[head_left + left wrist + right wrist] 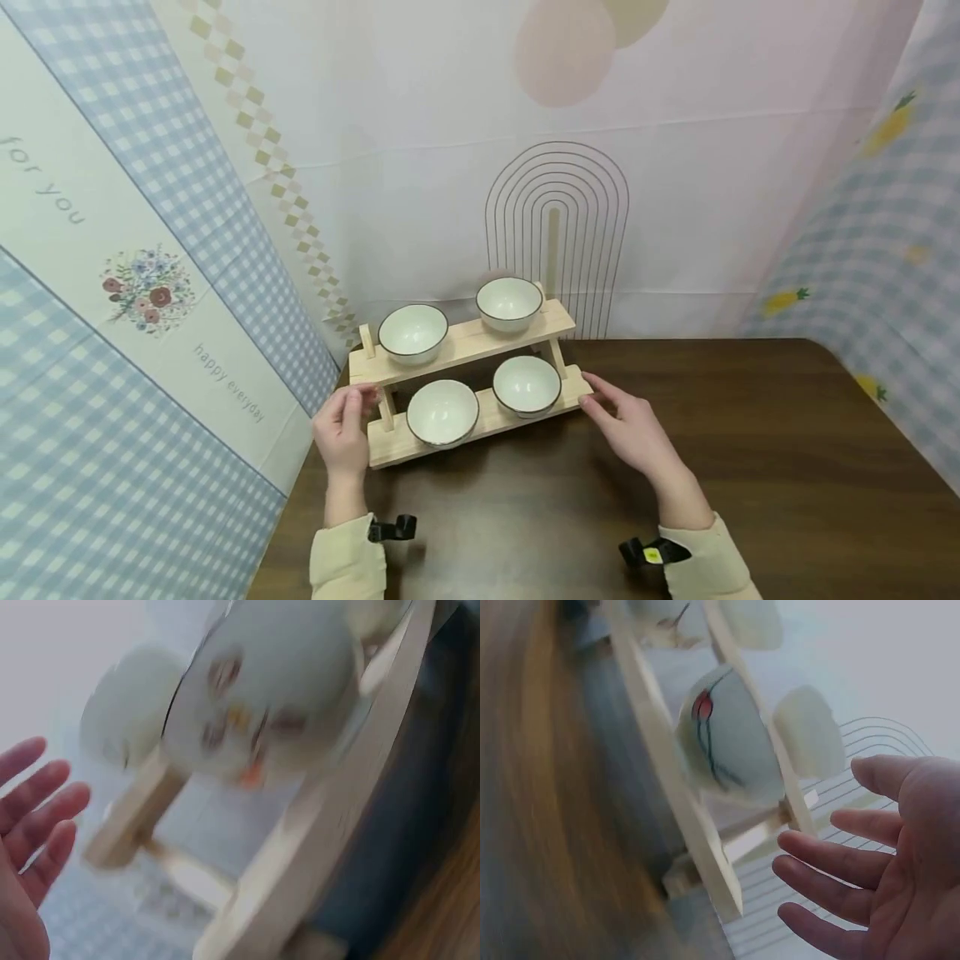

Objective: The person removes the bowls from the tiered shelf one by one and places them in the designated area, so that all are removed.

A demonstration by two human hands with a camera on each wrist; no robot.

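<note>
Dark wood surface [750, 433], pastel backdrop behind. 2-tier wooden rack [465, 392] far left, 4 white bowls [442, 412] on it. Left hand [341, 429], right hand [630, 425] at rack ends, fingers loose, gripping nothing. Looks like pre-lift; next needs even grip both ends, level.

L hand [342, 431] lower left of centre, fingers loosely spread, holding nothing. R hand [632, 431] right of centre, fingers straight, palm empty.
</note>
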